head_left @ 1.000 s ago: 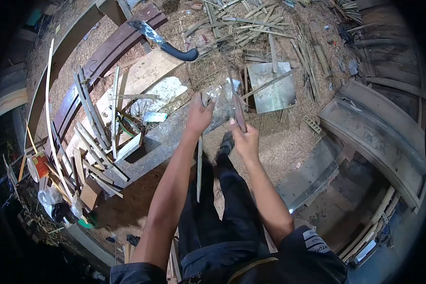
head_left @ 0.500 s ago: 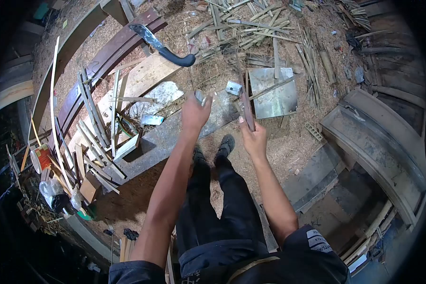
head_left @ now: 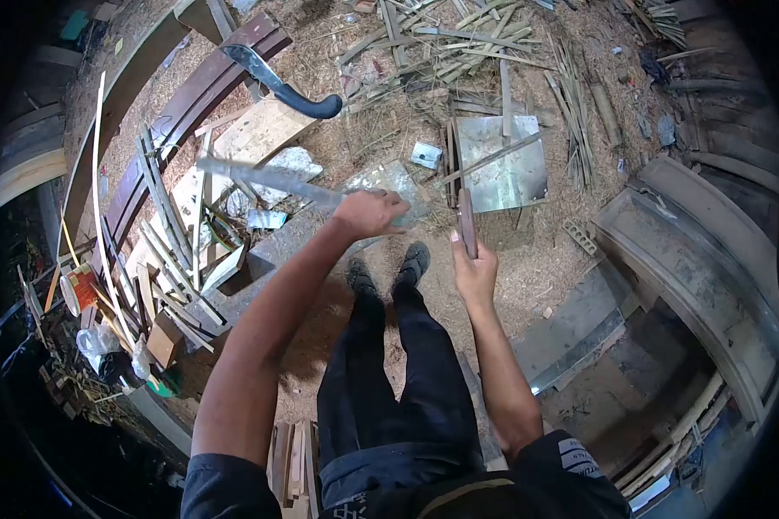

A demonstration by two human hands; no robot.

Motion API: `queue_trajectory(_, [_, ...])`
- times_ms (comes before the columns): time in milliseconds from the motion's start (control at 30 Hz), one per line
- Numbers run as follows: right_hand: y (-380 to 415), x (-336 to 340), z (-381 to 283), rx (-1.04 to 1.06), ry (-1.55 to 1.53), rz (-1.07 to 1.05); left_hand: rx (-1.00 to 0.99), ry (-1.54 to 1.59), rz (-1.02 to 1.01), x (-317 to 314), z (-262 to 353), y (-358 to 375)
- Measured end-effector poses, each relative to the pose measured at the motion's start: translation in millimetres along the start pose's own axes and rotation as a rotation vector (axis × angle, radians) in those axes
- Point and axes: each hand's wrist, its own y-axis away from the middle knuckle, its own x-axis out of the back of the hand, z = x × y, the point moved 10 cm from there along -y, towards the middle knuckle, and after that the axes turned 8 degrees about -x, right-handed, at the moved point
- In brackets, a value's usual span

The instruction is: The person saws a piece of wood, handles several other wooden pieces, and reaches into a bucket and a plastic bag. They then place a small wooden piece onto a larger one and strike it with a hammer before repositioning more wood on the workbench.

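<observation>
Holding a long grey strip in the left hand, back of the hand upward and fingers closing loosely around the near end, hiding the exact grip from view. Pointing the strip out to the left, blurring along its length, above the pale plank and the paved slab. Gripping a narrow knife by its brown handle in the right hand, wrapping the fingers around the lower end and laying the thumb up along the side. Pointing its thin blade away from the body, just left of the shiny metal sheet. Holding the hands apart, the left one slightly higher in view. Standing with both shoes between and below the hands. Facing a curved knife with a black handle, lying near the dark red board and the plank. Facing also a small packet beside the metal sheet, loose wood strips farther off, and more thin pieces lying in a heap at the left.
</observation>
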Motion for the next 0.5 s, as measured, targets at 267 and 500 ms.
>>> queue_trajectory(267, [13.0,0.3,23.9,0.005,0.051,0.017,-0.202,-0.121,-0.164,-11.2,4.1,2.7])
queue_trajectory(500, [53.9,-22.3,34.5,0.042,0.002,-0.036,0.329,0.028,0.086,-7.3,-27.3,43.5])
